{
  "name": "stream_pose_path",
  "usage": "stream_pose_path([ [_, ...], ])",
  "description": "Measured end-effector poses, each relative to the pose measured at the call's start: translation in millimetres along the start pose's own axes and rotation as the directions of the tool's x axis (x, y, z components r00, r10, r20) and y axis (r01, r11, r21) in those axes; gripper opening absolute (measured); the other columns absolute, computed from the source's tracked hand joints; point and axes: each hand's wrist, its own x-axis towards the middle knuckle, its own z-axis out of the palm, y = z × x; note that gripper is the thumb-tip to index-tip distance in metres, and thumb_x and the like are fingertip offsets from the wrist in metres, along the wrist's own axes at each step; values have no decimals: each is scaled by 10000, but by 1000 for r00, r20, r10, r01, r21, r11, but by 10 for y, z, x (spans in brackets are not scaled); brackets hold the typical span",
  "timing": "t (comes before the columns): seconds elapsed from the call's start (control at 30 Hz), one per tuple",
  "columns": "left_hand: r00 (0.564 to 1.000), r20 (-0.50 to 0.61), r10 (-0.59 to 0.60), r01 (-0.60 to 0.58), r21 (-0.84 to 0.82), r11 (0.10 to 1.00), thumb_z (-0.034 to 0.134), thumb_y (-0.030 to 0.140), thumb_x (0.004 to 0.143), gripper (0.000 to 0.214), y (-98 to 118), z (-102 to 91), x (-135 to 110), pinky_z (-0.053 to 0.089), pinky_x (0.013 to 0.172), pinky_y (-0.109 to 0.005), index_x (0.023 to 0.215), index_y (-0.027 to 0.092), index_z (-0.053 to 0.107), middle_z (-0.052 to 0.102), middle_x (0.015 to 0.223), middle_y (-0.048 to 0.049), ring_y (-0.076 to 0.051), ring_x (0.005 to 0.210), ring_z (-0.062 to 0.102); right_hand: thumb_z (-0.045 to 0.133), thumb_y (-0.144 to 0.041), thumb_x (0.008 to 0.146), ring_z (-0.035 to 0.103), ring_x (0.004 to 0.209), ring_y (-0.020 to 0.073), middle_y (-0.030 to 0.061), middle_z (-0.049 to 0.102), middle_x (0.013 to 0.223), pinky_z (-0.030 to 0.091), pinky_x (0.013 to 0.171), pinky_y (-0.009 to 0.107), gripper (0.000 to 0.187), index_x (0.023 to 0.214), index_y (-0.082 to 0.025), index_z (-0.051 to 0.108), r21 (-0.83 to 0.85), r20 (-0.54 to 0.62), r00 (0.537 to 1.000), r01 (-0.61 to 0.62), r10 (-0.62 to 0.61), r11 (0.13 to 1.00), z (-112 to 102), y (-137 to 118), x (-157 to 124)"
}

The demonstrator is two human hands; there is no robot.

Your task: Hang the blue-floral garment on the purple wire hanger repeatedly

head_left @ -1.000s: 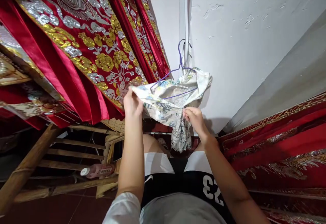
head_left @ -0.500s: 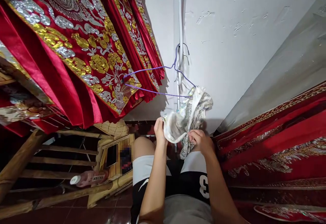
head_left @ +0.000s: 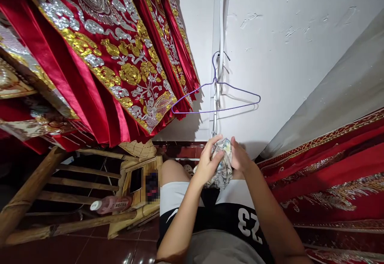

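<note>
Room: white wall [head_left: 270, 76] ahead, scuffed and peeling in patches; dark reddish tiled floor [head_left: 75, 248], glossy. A white strip [head_left: 221, 28] runs down the wall. At left, a bamboo seat [head_left: 87, 224] with round poles and slats.

Count: one hanger [head_left: 215, 81], one cloth [head_left: 221, 174], one bottle [head_left: 111, 205], one dark slab [head_left: 137, 180]. One further item beside the slab is pixelated; identity cannot be told. Two red textile areas: a drape [head_left: 129, 74] at left, a red cloth piece [head_left: 330, 168] at right.

Materials: hanger is thin purple wire, a wide triangle with a hook, hanging bare at the strip. Cloth is pale, patterned, crumpled into a bundle. Drape is satiny red, with gold and silver embroidery. Bottle is pinkish with a white cap, lying on its side on the seat.

Cloth position: below the hanger, above the lap, between both hands. Left grip [head_left: 208, 162] partly closed around the cloth, thumb across its front. Right grip [head_left: 240, 157] against the other side, thumb raised; fingers hidden, closure cannot be told.
</note>
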Motion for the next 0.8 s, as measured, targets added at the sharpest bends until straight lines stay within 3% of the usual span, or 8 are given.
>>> stream_pose_path([
  [0.07, 993, 97, -68, 68, 9, 998, 329, 679, 1023, 620, -63, -145, 29, 402, 1153, -421, 1400, 232, 538, 565, 1463, -133, -280, 1355, 536, 729, -676, 739, 665, 897, 283, 69, 694, 838, 533, 778, 399, 571, 1072, -213, 692, -121, 141, 989, -31, 48, 992, -26, -213, -21],
  [0.13, 955, 236, -178, 147, 145, 979, 227, 752, 997, 720, -132, -309, 52, 484, 987, -381, 1116, 181, 651, 685, 1151, -117, -272, 1096, 628, 820, -393, 682, 630, 790, 217, 25, 660, 797, 493, 697, 321, 345, 921, -189, 680, -339, 180, 980, -18, 83, 941, -71, -462, -39],
  [0.23, 837, 403, -370, 202, 402, 893, 348, 780, 954, 679, -186, -580, 67, 421, 668, -294, 671, 182, 505, 541, 673, -16, -177, 682, 510, 688, -210, 706, 515, 647, 147, -26, 569, 700, 386, 592, 262, 106, 771, -198, 605, -649, -61, 990, 59, -129, 758, -183, -805, 3],
  [0.3, 799, 410, -440, 185, 528, 829, 459, 713, 946, 609, -163, -773, 70, 337, 599, -268, 639, 187, 451, 477, 617, 12, -145, 613, 437, 638, -186, 720, 464, 607, 140, -39, 538, 681, 351, 582, 261, 147, 862, -215, 618, -769, -229, 896, 74, -381, 635, -301, -944, 109],
  [0.4, 824, 304, -478, 135, 715, 686, 441, 635, 969, 554, -65, -1054, 98, 316, 593, -276, 636, 194, 487, 518, 614, -7, -161, 593, 453, 604, -190, 737, 520, 662, 168, 6, 646, 823, 394, 649, 284, 413, 1147, -222, 646, -828, -294, 775, 84, -559, 554, -519, -973, 353],
  [0.53, 857, 225, -464, 50, 859, 509, 406, 528, 984, 498, 44, -1349, 242, 413, 705, -323, 654, 205, 591, 668, 732, -90, -230, 682, 583, 507, -223, 760, 596, 786, 211, 61, 719, 906, 421, 716, 305, 266, 920, -187, 717, -832, -272, 814, 69, -513, 550, -727, -847, 556],
  [0.7, 956, 160, -245, -7, 851, 525, 457, 405, 954, 396, 125, -1539, 565, 494, 817, -369, 647, 195, 592, 699, 908, -132, -264, 840, 646, 506, -227, 705, 500, 654, 172, 7, 578, 631, 335, 602, 277, 156, 654, -188, 648, -848, -355, 705, 35, -614, 529, -771, -928, 410],
  [0.8, 989, 131, -71, -61, 792, 608, 487, 368, 929, 333, 238, -1524, 768, 510, 870, -385, 662, 192, 579, 695, 1004, -115, -269, 916, 657, 547, -250, 698, 458, 627, 157, -2, 521, 586, 309, 571, 272, 145, 601, -184, 633, -853, -351, 693, 42, -630, 520, -741, -1042, 331],
])
